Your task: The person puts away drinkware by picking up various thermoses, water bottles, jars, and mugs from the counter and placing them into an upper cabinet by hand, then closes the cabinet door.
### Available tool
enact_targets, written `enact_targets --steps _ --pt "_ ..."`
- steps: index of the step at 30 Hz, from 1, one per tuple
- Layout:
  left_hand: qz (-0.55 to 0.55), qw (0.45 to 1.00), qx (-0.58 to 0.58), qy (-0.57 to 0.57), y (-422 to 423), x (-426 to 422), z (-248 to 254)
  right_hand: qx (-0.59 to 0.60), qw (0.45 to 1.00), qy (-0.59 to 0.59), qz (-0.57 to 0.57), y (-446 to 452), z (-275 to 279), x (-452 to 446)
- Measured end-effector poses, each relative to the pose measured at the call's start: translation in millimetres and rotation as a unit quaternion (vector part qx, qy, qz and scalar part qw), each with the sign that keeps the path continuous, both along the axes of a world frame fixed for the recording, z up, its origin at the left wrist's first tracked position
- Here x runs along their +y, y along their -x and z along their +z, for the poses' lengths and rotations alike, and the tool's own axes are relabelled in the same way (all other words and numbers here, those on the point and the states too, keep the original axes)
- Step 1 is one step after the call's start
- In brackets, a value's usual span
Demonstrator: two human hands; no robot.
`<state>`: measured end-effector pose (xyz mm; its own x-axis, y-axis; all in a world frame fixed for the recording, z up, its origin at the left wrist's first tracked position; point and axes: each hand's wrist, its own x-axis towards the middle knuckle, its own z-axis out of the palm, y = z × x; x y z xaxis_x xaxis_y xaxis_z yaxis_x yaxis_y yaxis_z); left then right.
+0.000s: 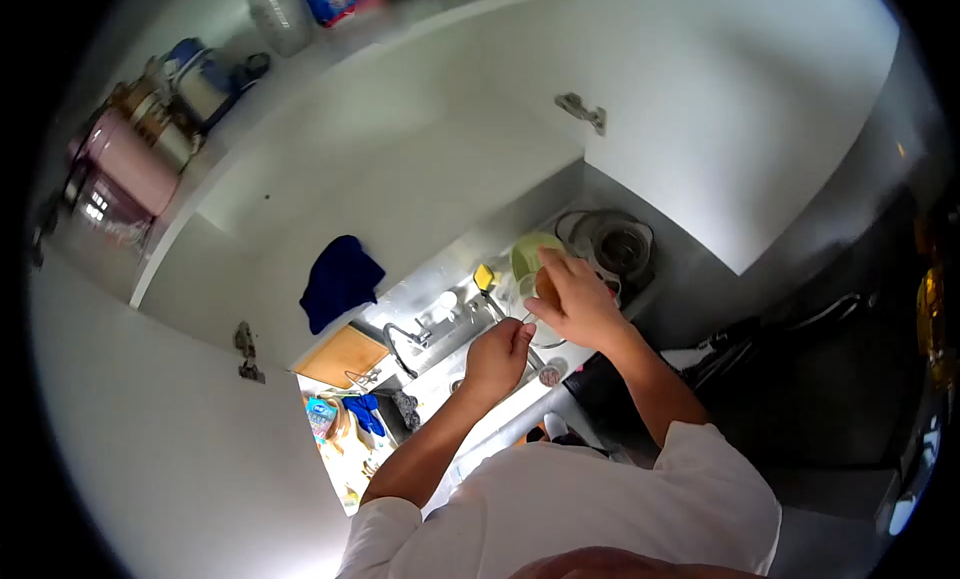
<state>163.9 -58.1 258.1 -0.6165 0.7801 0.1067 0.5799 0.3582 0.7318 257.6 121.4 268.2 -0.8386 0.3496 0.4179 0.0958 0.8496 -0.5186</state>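
Pinching a thin thing (530, 319) (too small to name) in the narrowed left hand (498, 361), between both hands; curling the right hand (580, 301), with contents impossible to tell, near the green bowl (530, 249) and yellow sponge (484, 277).
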Motion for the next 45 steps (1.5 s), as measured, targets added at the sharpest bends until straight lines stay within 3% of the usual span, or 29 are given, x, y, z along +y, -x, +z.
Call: enact_targets --steps 6,9,11,14,17,20,23,25,26,27,29,31,32,34,41,42,43,45 --pt "0.013 0.999 0.005 -0.030 10.2 -12.6 129.4 0.190 0.975 0.023 0.111 -10.9 102.8 14.3" --pt "0.007 0.984 0.001 -0.179 21.8 -26.1 190.0 0.307 0.940 -0.106 0.106 -5.6 170.4 9.0" --pt "0.030 0.977 -0.062 -0.204 27.3 -40.3 249.4 0.342 0.912 -0.194 0.116 5.5 223.5 1.0" --pt "0.092 0.958 0.032 -0.271 36.0 -58.0 333.9 0.440 0.839 -0.279 0.156 36.4 300.7 -7.5" --pt "0.078 0.936 0.094 -0.331 85.1 -73.6 401.8 0.336 0.893 -0.274 0.122 68.0 371.2 -26.2" --pt "0.146 0.916 0.028 -0.372 112.4 -66.2 442.9 0.372 0.889 -0.209 0.169 123.4 415.2 -27.1" --pt "0.169 0.913 0.020 -0.371 175.0 -60.9 451.4 0.354 0.877 -0.212 0.247 178.1 431.9 -21.8" --pt "0.227 0.926 0.217 -0.208 207.4 -59.3 443.8 0.309 0.868 -0.167 0.351 212.2 425.0 -18.6" --pt "0.246 0.915 0.283 -0.152 224.4 -58.9 438.2 0.315 0.865 -0.168 0.354 230.8 422.7 -17.2" --pt "0.244 0.931 0.225 -0.154 246.9 -59.5 428.3 0.144 0.936 -0.117 0.298 249.4 420.7 -16.1" --pt "0.241 0.942 0.173 -0.156 289.8 -58.5 410.8 -0.025 0.971 -0.061 0.231 264.8 415.2 -13.0" --pt "0.258 0.939 0.213 -0.082 313.0 -57.2 401.2 -0.003 0.954 -0.225 0.197 269.9 404.2 -12.5" --pt "0.264 0.936 0.227 -0.056 315.0 -56.0 400.7 0.001 0.954 -0.224 0.198 275.2 402.4 -10.4" --pt "0.306 0.913 0.015 -0.270 284.7 -45.2 391.7 -0.029 0.949 -0.235 0.209 288.2 397.8 -4.1" --pt "0.308 0.901 0.001 -0.306 297.7 -32.3 389.3 -0.046 0.942 -0.264 0.199 325.2 387.0 7.5" --pt "0.287 0.885 0.355 -0.089 305.5 -40.7 390.2 -0.066 0.940 -0.272 0.195 326.0 390.7 7.6" --pt "0.214 0.718 0.647 0.143 313.3 -44.1 390.2 -0.078 0.938 -0.276 0.193 327.0 392.2 6.0" --pt "0.197 0.717 0.654 0.143 322.8 -38.6 392.1 -0.099 0.933 -0.282 0.200 333.4 397.1 5.1"
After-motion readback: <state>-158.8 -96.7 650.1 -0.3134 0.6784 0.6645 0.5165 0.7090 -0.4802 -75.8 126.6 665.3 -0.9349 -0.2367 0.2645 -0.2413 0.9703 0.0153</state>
